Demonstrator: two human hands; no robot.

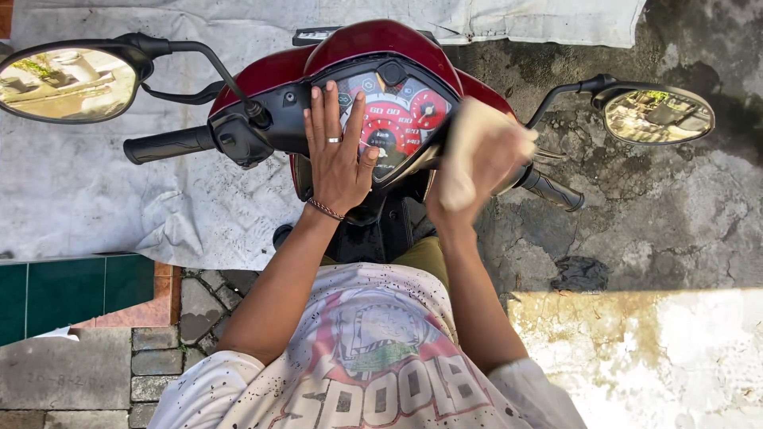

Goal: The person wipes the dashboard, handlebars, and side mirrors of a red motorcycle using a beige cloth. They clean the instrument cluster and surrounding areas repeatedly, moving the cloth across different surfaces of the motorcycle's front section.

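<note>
One dark red motor scooter (381,48) stands here, with two oval chrome-backed mirrors (67,83) (656,117), two black rubber handlebar grips (168,144) (550,189) and one red-faced instrument panel (395,119). Two bare hands (340,155) (465,187) show; one pale yellow cloth (481,151), one silver ring (335,140), one thin wrist bracelet (325,209).

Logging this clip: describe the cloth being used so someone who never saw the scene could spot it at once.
Start at the dark red scooter seen from above, then go to its red-faced instrument panel. Just right of the panel, the right hand grips a pale cream cloth near the right handlebar grip. It is the only soft, light thing there; the left hand lies flat and bare.
</note>
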